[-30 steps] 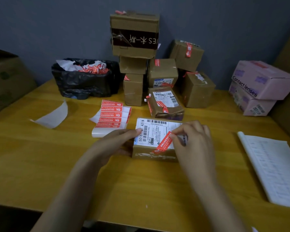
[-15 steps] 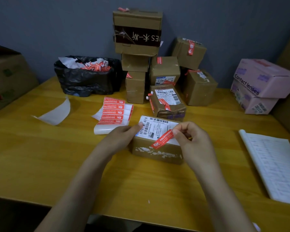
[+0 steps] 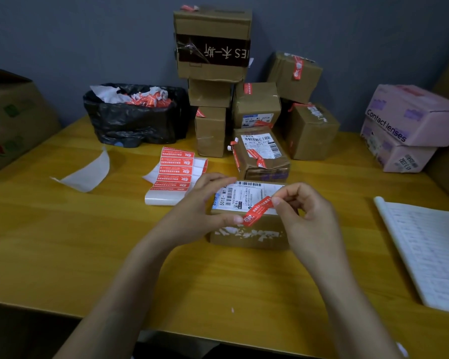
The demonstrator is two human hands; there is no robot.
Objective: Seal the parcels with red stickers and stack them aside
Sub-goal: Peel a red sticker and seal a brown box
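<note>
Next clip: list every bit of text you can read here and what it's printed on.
"Contact lenses": upper pink box.
"501E- M1 A", then hidden: front parcel label.
"501E- M1 A21B": stacked parcel label behind.
"ES", upside down, beside Chinese characters: tape on top box.
Too small or blurred: red sticker, sticker sheet, notebook, lower pink box.
</note>
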